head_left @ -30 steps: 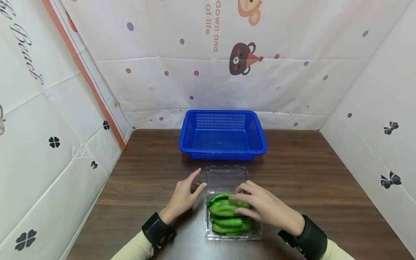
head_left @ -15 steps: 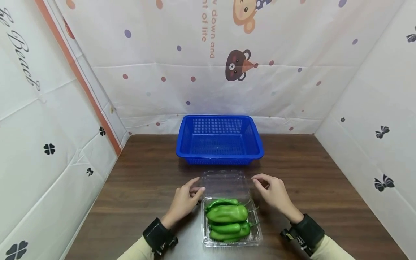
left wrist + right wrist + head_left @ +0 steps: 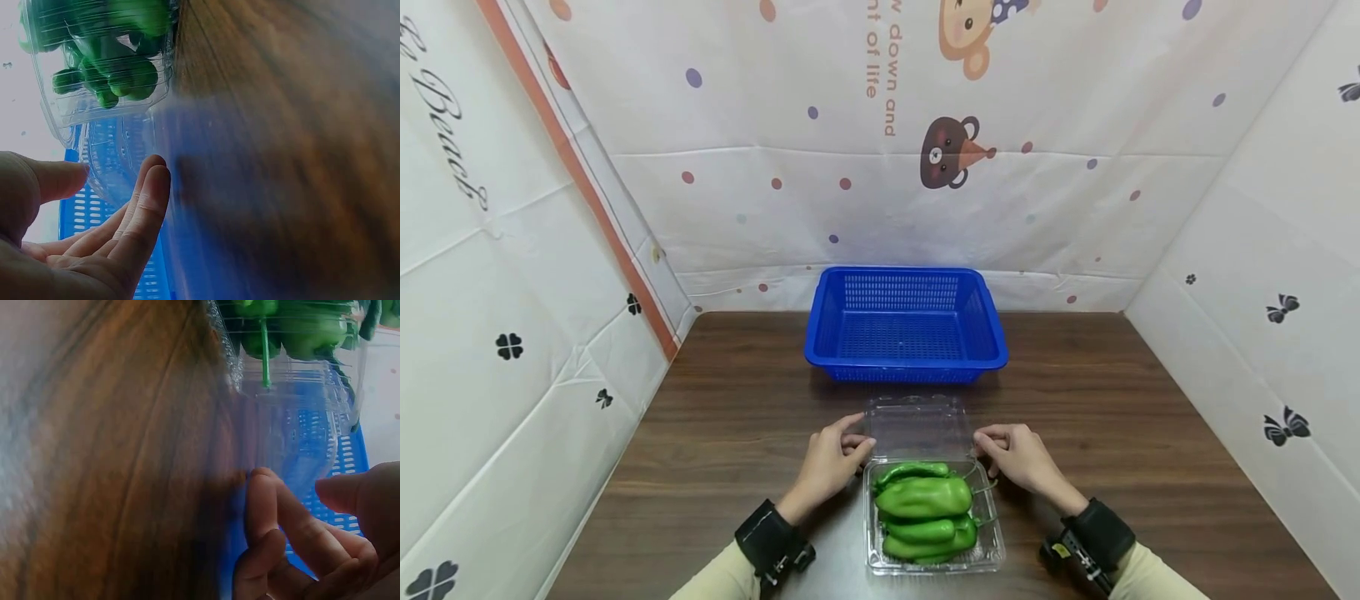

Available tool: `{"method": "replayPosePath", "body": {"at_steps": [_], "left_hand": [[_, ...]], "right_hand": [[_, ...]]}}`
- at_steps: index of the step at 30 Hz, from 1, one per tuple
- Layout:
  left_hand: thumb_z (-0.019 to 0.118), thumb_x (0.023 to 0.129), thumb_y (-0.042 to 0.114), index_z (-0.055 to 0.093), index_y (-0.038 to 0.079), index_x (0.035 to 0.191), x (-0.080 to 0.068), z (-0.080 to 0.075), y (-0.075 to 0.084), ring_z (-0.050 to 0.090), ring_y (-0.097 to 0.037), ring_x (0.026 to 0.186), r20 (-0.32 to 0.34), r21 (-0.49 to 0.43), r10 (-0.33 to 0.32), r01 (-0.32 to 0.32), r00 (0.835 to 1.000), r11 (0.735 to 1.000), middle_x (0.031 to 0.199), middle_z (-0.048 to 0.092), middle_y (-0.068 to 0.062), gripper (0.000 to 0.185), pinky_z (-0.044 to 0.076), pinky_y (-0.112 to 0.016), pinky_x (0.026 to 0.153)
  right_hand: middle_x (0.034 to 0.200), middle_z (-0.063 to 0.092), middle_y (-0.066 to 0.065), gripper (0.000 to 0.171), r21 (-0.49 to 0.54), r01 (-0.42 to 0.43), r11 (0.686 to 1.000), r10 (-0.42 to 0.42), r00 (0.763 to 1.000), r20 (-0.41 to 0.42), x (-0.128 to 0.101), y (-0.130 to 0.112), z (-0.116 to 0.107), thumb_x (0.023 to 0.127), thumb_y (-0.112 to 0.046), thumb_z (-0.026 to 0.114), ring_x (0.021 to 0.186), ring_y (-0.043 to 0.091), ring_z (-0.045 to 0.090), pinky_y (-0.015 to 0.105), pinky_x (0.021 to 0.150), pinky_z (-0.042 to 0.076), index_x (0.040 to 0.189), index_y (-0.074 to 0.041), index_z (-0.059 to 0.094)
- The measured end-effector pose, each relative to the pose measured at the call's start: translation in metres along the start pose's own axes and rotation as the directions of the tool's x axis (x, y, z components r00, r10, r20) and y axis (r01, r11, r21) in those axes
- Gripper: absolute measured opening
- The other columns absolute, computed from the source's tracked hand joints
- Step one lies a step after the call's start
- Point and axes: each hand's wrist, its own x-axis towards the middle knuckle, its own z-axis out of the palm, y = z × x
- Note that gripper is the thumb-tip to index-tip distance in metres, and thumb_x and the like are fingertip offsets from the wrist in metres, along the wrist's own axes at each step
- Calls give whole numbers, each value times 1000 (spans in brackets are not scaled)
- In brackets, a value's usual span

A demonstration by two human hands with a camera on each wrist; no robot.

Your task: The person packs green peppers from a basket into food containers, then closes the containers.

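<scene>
A clear plastic clamshell box point(image 3: 994, 553) full of green peppers point(image 3: 925, 498) stands near the table's front edge. Its lid point(image 3: 917, 427) lies open and flat toward a blue basket point(image 3: 906, 363). My left hand point(image 3: 852, 437) is at the lid's left edge; in the left wrist view the left hand point(image 3: 115, 178) has thumb and fingers spread either side of the lid's corner. My right hand point(image 3: 988, 438) is at the lid's right edge with curled fingers, seen also as the right hand point(image 3: 294, 484). Whether it pinches the lid is unclear.
The blue basket holds nothing and stands at the back middle of the brown wooden table point(image 3: 1150, 433). Patterned white sheets wall the table on the left, back and right. Bare wood lies on both sides of the box.
My right hand has lifted off the peppers, swung right and come down at the lid's right edge. The left hand has stayed at the lid's left corner.
</scene>
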Motion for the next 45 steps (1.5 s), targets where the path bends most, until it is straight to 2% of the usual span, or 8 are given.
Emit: {"method": "replayPosePath", "body": {"at_steps": [6, 12, 15, 19, 22, 30, 39, 45], "left_hand": [[73, 97, 14, 57, -6, 140, 0, 0, 1, 73, -8, 67, -7, 8, -1, 1, 1000, 1000, 100, 78, -16, 50, 59, -21, 62], [75, 95, 13, 57, -6, 140, -2, 0, 1, 75, -13, 75, -16, -1, 22, -22, 1000, 1000, 101, 78, -15, 52, 60, -22, 66], [77, 93, 11, 56, -4, 142, -3, -2, 2, 76, -15, 79, -25, -31, 7, -8, 1000, 999, 102, 78, -15, 56, 60, -22, 68], [78, 91, 8, 56, -4, 142, -5, -3, 3, 76, -17, 79, -39, -53, 21, -23, 999, 998, 101, 78, -16, 57, 60, -22, 67], [79, 90, 9, 57, -3, 140, -7, -4, 2, 75, -16, 78, -49, -44, 35, -37, 998, 998, 99, 78, -14, 56, 59, -21, 69], [76, 92, 4, 60, 2, 138, -7, -4, 3, 75, -19, 72, -58, -52, 69, -72, 996, 996, 96, 78, -11, 49, 59, -24, 60], [76, 92, 4, 62, 4, 136, -6, -6, 5, 74, -20, 71, -89, -43, 93, -97, 992, 994, 95, 79, -8, 46, 59, -24, 59], [77, 89, -2, 65, 8, 135, -4, -7, 8, 74, -17, 72, -137, -58, 140, -149, 981, 987, 97, 79, -6, 48, 59, -24, 61]], "right_hand": [[83, 78, -4, 35, 87, -5, 996, 5, 1000, 7, -1, -1, 2, 103, -34, 64, 57, 18, 66, 22, 49, 36, 119, -5, 75], [81, 77, -2, 29, 138, 32, 990, -32, 999, 0, -5, -3, 3, 102, -27, 67, 59, 20, 66, 20, 46, 33, 119, -5, 75], [76, 75, -1, 26, 159, 44, 986, -41, 999, -25, -7, -6, 3, 101, -23, 69, 58, 21, 65, 21, 46, 35, 118, -5, 74], [74, 74, 0, 23, 181, 55, 982, -48, 998, -41, -11, -7, 4, 99, -21, 70, 58, 22, 65, 22, 48, 40, 116, -5, 72], [79, 76, 2, 21, 206, 66, 976, -55, 997, -59, -13, -7, 5, 99, -20, 71, 59, 22, 65, 22, 48, 42, 114, -5, 72], [88, 78, 7, 16, 268, 97, 959, -74, 993, -94, -14, -5, 9, 99, -15, 70, 61, 21, 65, 24, 47, 45, 110, -4, 70], [94, 78, 11, 16, 322, 175, 930, -145, 983, -116, -13, -1, 11, 99, -14, 69, 62, 18, 66, 26, 46, 48, 109, -2, 68], [97, 75, 17, 11, 335, 305, 891, -255, 949, -185, -13, 1, 10, 98, -6, 69, 62, 23, 67, 32, 48, 54, 108, -1, 68]]}}
